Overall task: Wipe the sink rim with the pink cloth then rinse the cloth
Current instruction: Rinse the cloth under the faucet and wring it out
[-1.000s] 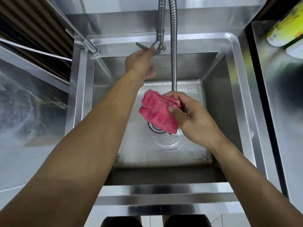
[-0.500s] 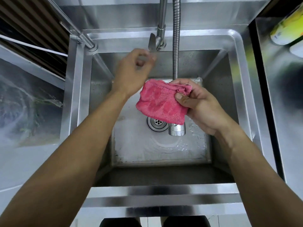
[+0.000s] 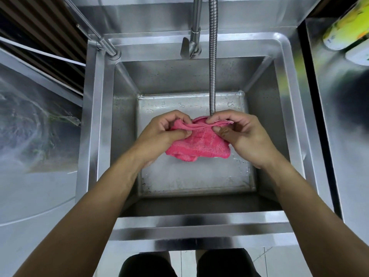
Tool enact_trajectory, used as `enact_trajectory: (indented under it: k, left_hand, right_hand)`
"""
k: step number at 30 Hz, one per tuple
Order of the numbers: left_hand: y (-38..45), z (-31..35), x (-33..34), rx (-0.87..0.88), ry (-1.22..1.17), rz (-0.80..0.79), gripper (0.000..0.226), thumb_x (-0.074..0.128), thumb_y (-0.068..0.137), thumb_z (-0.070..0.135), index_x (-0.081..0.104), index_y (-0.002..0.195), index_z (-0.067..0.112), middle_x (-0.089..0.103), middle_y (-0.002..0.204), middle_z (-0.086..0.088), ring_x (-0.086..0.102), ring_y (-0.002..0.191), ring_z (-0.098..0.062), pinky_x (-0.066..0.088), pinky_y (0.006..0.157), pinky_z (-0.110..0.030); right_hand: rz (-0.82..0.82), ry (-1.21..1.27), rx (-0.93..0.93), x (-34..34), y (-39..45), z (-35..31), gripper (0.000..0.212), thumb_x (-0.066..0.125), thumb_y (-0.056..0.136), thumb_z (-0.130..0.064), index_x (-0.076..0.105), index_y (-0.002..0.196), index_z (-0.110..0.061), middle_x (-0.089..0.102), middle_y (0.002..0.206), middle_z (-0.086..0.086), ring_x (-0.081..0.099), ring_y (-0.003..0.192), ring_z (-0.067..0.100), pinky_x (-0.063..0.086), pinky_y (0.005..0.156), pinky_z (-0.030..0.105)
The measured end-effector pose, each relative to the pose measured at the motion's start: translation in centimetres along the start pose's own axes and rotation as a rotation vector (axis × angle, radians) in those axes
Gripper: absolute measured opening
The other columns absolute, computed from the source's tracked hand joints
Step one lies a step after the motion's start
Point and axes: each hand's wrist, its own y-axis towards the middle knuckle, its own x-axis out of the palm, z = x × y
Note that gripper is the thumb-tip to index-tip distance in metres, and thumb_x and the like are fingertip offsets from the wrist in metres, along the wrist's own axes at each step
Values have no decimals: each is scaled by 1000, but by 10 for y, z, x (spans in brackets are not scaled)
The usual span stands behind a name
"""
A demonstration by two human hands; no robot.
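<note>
The pink cloth (image 3: 201,144) hangs bunched over the middle of the steel sink (image 3: 91,124), held by both hands. My left hand (image 3: 165,132) pinches its upper left edge. My right hand (image 3: 243,134) pinches its upper right edge, just under the end of the flexible tap hose (image 3: 213,62). The hose's spout end and the drain are hidden behind the cloth and hands. The sink floor looks wet, with droplets and a film of water.
The tap lever (image 3: 186,47) sits on the back rim beside the tap post. A steel rail (image 3: 93,35) runs to the back left corner. Yellow-green bottles (image 3: 347,31) lie on the right counter. A plastic-covered surface (image 3: 36,124) lies to the left.
My left hand has left the tap lever and come down to grip the cloth's left edge. The cloth is now held by both hands, lower in the sink.
</note>
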Motion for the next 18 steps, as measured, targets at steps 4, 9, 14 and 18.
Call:
enact_trajectory:
  k: [4, 9, 14, 18]
  left_hand:
    - [-8, 4, 1, -139, -211, -44, 42, 67, 88, -10, 67, 112, 24, 69, 86, -3, 66, 68, -15, 59, 62, -28]
    - [-9, 15, -14, -281, -238, -260, 49, 81, 82, 20, 62, 127, 13, 69, 113, -11, 70, 95, -22, 63, 80, -35]
    - [2, 17, -30, -610, -237, -599, 57, 58, 91, 50, 57, 131, 9, 69, 124, -23, 74, 92, -36, 59, 66, -31]
    - [17, 16, -31, -649, -51, -805, 54, 69, 85, 32, 57, 131, 8, 67, 125, -28, 71, 73, -28, 59, 67, -33]
  right_hand:
    - [52, -61, -59, 5, -9, -2, 33, 62, 98, 9, 76, 104, -21, 79, 100, -12, 70, 90, 9, 57, 82, 24]
    - [-2, -14, -43, 4, -17, -9, 29, 62, 97, 9, 75, 101, -17, 77, 94, -15, 68, 85, 4, 55, 71, 21]
    - [-89, -130, -135, 9, -16, -15, 50, 59, 87, 27, 76, 100, -18, 78, 104, -10, 73, 106, 8, 53, 91, 19]
    - [-77, -405, -264, 6, -15, -9, 54, 64, 80, 25, 79, 99, -23, 72, 112, -2, 69, 107, 9, 56, 88, 23]
